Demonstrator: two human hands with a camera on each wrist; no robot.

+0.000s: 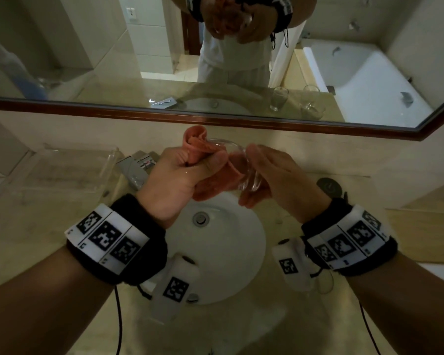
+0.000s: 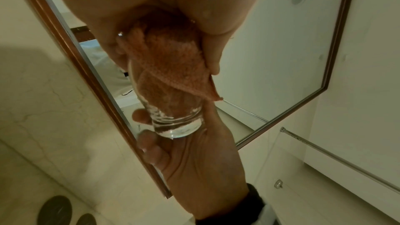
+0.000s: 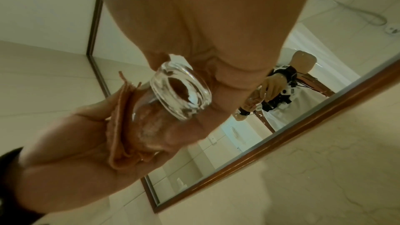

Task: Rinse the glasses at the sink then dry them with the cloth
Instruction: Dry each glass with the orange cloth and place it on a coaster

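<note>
Gripping the pink cloth (image 1: 203, 149), the left hand (image 1: 174, 180) has it stuffed into the glass (image 1: 244, 170), held above the sink (image 1: 241, 242). Right hand (image 1: 277, 180) clasps the glass base; judged best practice: twist steadily, keeping a firm hold

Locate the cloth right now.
Head view, centre: the pink cloth is gripped by the left hand, stuffed into the glass held by the right hand, above the sink.

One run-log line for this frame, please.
phase: drying | left hand: grips cloth, stuffed in glass | right hand: holds glass | over sink
</note>
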